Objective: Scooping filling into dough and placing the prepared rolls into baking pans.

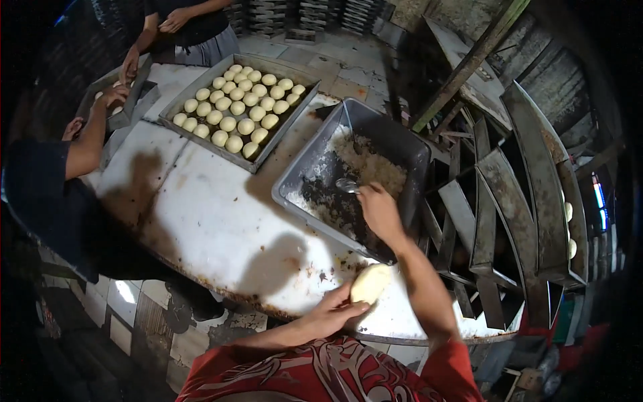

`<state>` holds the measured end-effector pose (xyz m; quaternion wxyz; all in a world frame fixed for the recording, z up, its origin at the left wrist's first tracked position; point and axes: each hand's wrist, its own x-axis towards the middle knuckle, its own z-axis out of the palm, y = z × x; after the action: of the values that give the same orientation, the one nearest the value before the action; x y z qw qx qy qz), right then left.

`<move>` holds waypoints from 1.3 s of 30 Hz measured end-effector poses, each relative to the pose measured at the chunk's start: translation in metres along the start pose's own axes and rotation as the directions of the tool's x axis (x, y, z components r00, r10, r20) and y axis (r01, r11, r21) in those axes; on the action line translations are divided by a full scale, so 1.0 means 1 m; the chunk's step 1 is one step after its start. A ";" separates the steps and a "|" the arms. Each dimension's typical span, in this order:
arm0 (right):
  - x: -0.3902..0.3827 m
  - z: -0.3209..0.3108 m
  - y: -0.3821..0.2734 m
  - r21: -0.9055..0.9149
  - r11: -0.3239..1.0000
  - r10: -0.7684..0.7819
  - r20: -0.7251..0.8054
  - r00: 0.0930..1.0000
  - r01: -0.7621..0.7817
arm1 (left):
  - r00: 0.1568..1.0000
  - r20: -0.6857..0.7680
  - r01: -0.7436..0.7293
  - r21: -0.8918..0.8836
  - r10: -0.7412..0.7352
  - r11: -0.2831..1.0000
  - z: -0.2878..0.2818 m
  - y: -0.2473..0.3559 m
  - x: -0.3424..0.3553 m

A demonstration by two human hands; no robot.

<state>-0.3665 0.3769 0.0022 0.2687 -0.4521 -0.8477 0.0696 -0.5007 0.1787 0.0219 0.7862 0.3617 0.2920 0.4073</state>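
Note:
My left hand (337,309), near the table's front edge, holds a flattened oval of pale yellow dough (370,284). My right hand (380,209) reaches into a grey plastic tub (305,159) and grips a metal spoon (347,185), its bowl pointing left over the contents. Inside the tub lies a crumbly filling (368,161), pale brown at the far side and whitish to dark toward the near left. A square metal tray (268,149) with many round dough balls (228,124) stands beyond the tub, to its left.
Stacked long metal pans (512,201) crowd the table's right side. A wooden post (472,63) slants behind the tub. At the left, a co-worker's arm (90,144) reaches over a smaller tray (122,119); another person (194,30) stands behind. The white tabletop (207,214) is stained.

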 end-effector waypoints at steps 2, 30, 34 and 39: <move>0.021 0.028 0.022 -0.099 0.994 -0.026 0.161 0.987 0.042 | 0.993 -0.087 -0.102 -0.311 0.079 0.945 -0.019 0.021 -0.004; -0.095 -0.054 -0.079 0.133 0.980 0.174 -0.203 0.964 -0.149 | 0.870 -0.427 -0.419 -0.378 0.246 0.826 -0.007 0.031 0.115; -0.142 -0.066 -0.054 0.198 0.956 0.262 -0.245 0.934 -0.216 | 0.468 -0.705 -0.611 0.178 0.533 0.772 0.008 0.015 0.154; -0.227 -0.061 -0.019 0.303 0.939 0.228 -0.203 0.952 -0.161 | 0.426 -0.674 -0.216 0.572 0.603 0.791 -0.039 0.033 0.139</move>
<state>-0.2472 0.1751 -0.0281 0.4209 -0.4961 -0.7419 0.1623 -0.4755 0.3231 0.0033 0.3300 0.3371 0.6046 0.6418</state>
